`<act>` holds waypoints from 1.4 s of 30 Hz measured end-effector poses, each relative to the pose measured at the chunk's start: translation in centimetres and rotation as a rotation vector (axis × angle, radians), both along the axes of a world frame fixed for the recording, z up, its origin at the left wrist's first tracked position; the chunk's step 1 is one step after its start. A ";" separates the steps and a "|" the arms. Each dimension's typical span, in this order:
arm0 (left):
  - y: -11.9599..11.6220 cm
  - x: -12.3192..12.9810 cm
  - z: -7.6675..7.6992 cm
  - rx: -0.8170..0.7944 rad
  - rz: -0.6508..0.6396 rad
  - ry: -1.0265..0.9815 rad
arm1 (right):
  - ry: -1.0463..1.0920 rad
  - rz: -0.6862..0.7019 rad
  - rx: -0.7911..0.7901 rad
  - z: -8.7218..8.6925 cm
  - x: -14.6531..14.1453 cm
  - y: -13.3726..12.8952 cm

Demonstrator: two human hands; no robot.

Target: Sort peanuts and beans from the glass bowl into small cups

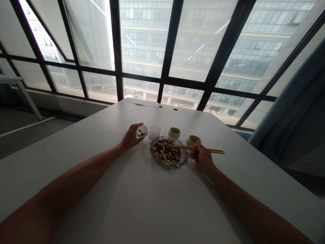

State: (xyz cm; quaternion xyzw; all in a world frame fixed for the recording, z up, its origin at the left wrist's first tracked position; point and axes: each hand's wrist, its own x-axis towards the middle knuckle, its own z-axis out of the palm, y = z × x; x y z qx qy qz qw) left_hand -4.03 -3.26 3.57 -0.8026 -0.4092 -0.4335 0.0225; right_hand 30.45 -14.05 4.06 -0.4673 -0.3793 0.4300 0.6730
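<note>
My left hand (130, 137) is closed around a small clear cup (142, 130), tilted so its mouth faces me; a few dark bits lie inside. In my right hand (202, 157) is a pair of wooden chopsticks (214, 150), their tips over the left part of a glass bowl (185, 161). Mixed peanuts and dark seeds (167, 154) fill this bowl; whether the tips grip a piece is too small to tell. Just behind the bowl stands a second clear cup (155, 132). Two greenish round cups stand nearby, one (174, 133) behind the bowl, the other (192, 139) partly behind my right hand.
Everything stands on a white table (122, 196). Papers (142, 102) lie at its far edge, near small dark round spots (175, 109). Large black-framed windows rise beyond, with a blue curtain (294, 101) at right and a white table frame (27, 98) at left.
</note>
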 end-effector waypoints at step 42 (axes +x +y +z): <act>1.7 6.4 4.7 -0.169 0.139 0.333 | 0.081 0.309 -0.165 0.7 0.9 -0.3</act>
